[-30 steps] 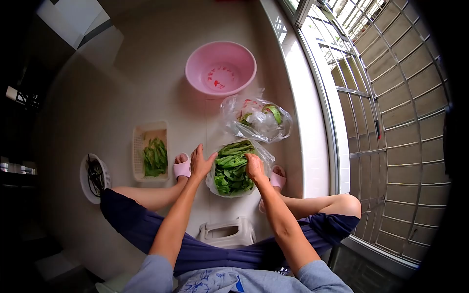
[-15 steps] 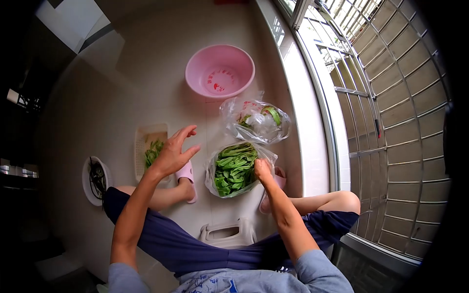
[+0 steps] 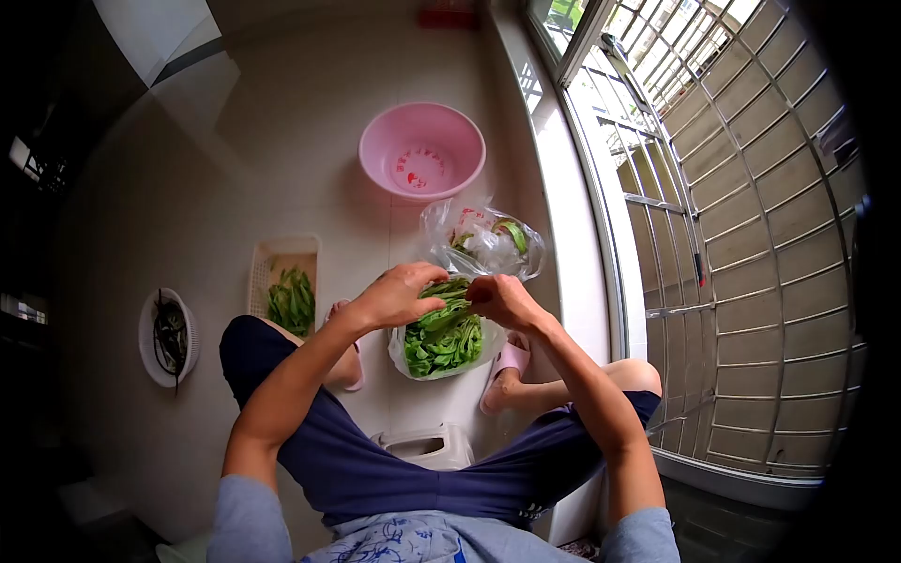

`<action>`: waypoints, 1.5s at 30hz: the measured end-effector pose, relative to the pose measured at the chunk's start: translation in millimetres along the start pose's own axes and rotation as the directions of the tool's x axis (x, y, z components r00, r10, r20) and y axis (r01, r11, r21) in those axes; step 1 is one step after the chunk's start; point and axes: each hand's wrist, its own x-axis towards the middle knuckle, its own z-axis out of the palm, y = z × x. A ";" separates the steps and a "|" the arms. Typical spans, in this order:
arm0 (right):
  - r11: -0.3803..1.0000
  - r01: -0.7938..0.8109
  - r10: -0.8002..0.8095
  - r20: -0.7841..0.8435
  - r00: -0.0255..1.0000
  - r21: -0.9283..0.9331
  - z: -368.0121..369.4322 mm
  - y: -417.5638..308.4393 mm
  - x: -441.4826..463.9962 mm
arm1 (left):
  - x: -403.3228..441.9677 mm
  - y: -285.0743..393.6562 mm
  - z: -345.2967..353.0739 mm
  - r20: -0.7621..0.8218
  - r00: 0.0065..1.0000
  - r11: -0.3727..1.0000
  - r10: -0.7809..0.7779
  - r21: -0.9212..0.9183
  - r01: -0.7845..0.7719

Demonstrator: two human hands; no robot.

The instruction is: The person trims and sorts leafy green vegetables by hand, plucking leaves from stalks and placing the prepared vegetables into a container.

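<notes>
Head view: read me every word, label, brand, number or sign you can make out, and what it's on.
Nothing is legible enough to quote.
Pink basin: red characters inside on the bottom, too small and blurred to read.
Farther plastic bag: red print, too crumpled and blurred.
Grey shirt: blue marks, unclear whether they are writing.
Nearer bag of greens: no print visible.

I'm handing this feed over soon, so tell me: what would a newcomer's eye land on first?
Probably the bright pink basin, in the upper middle of the view. Next, the open bag of green leaves below it, with the left hand and right hand close together over its far end. The metal bars filling the right side may catch the eye too.
</notes>
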 end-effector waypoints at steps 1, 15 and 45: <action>0.999 0.034 -0.034 0.003 0.999 0.017 -7.7 -8.5 -4.0 | 0.8 2.0 3.7 -0.009 1.000 1.000 0.001 0.000 -0.001; 0.985 0.131 -0.125 -0.063 0.990 0.115 -0.4 -11.3 -9.1 | 5.9 -16.1 12.2 0.150 0.929 0.867 -0.338 -0.334 0.369; 0.409 -0.266 0.087 0.253 0.963 0.873 -17.3 -1.6 -14.0 | 20.4 12.1 25.2 0.425 0.819 0.067 -0.386 -0.872 0.484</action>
